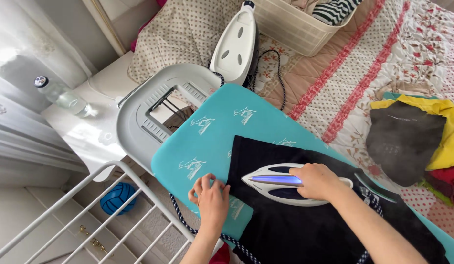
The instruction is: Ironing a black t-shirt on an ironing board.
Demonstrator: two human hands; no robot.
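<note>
A dark navy garment (305, 230) lies spread on a turquoise ironing board (217, 137). My right hand (317, 181) grips the handle of a white and blue iron (275, 183) that rests flat on the garment, its tip pointing left. My left hand (210, 198) presses down on the board cover at the garment's left edge, fingers curled at the cloth's edge.
A white iron base station (235, 44) stands past the board's grey end rest (139, 112). Behind lies a patterned bed (383, 63) with a pale laundry basket (295, 24) and a pile of clothes (412, 137). A bottle (61, 95) sits on a white nightstand. A white rail (90, 210) runs at lower left.
</note>
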